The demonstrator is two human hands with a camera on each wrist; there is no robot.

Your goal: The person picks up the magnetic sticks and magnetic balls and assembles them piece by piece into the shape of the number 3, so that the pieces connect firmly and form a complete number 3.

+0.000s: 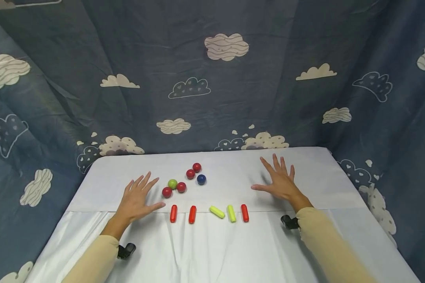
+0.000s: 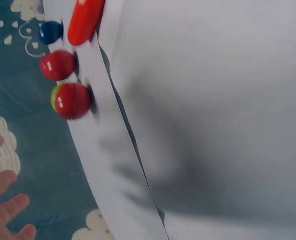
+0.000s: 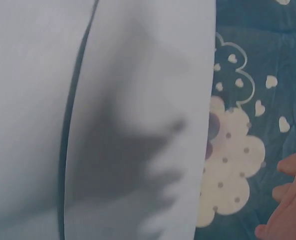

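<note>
My left hand [image 1: 135,200] hovers over the left of the table, fingers spread, holding nothing. Its thumb points toward a red ball [image 1: 167,192], the nearest of several. Close to that ball are a green ball [image 1: 172,184] and another red ball [image 1: 181,187]; farther back lie two more red balls [image 1: 190,174] and a blue ball [image 1: 201,179]. In front is a row of short rods: red rods [image 1: 173,214] and two yellow-green rods [image 1: 217,212]. To the right, my right hand [image 1: 279,183] is held spread above the cloth, with nothing in it. Its fingers [image 3: 292,200] show at the right wrist view's edge.
A white cloth [image 1: 212,251] covers the table, with a seam or fold running across it. Behind and at both sides hangs a dark blue curtain [image 1: 255,102] with cloud prints. Each wrist wears a black camera [image 1: 126,250].
</note>
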